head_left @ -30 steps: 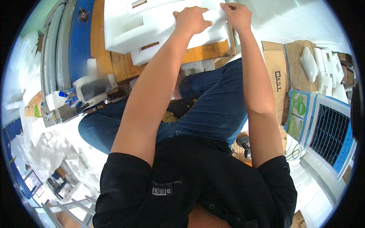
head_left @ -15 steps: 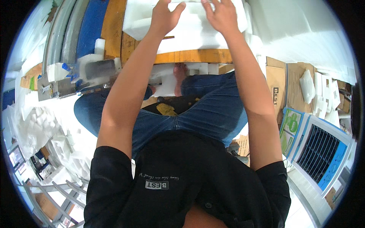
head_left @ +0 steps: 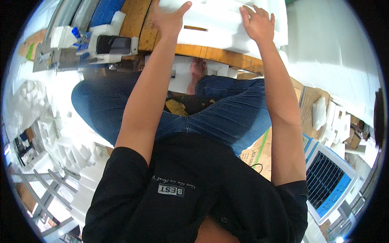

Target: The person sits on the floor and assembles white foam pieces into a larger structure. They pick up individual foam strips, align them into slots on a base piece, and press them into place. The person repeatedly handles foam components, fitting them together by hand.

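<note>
Fingers [head_left: 272, 18] on my right hand [head_left: 259, 27] are spread apart, with the thumb out to the side, and they pinch nothing. That hand is over the right part of a big white foam block [head_left: 216, 19]. I cannot tell if it is pressing down. On my left hand [head_left: 169, 22] the thumb sticks out wide over the block. The other fingers there are blurry and near the block's left edge, so I cannot tell if they are touching it.

The block lies in front of me on a wooden table [head_left: 221, 52], at the top of what I see. It has a long thin slot in its top, between my hands.

To the left of my left hand, a dark flat thing like a phone [head_left: 113, 44] sits in a white holder [head_left: 135, 45]. Some little blue things [head_left: 84, 40] are next to it.

I have blue jeans [head_left: 239, 95] and a black shirt [head_left: 210, 166] on. One bare foot [head_left: 197, 71] shows under the table's edge. White foam pieces [head_left: 67, 150] are piled up far to my left. Over on my right are cardboard [head_left: 310, 107] and a white and blue machine with dark slats [head_left: 327, 176].
</note>
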A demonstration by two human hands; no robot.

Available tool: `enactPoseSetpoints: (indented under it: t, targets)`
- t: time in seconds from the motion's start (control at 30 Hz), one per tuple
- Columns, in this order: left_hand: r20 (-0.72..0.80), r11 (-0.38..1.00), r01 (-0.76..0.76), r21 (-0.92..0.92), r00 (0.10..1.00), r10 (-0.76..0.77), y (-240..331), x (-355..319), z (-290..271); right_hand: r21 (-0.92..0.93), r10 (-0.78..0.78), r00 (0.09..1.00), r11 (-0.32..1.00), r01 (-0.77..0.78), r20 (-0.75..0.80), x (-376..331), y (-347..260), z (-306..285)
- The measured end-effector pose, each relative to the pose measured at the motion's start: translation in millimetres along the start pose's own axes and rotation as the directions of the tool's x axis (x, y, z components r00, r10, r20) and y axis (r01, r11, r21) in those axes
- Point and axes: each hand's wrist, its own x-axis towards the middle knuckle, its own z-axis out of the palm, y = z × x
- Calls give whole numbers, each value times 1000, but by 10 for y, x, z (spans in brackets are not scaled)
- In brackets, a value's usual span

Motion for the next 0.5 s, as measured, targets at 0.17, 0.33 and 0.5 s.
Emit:
enactPoseSetpoints:
  t: [0.17, 0.33, 0.5]
  targets:
    - [22, 975, 216, -51, 976, -215, 134, -37, 10, -35, -1, 1000, 999, 0, -28, 10, 28, 13]
    - [2, 928, 353, 115, 934, -356, 332, -71, -30, -19, -17, 997, 1000, 15, -79, -18, 33, 77]
    - [-25, 953, 270, 139, 963, -269, 239, -128, -14, 27, -17, 998, 999, 19, -54, -38, 48, 55]
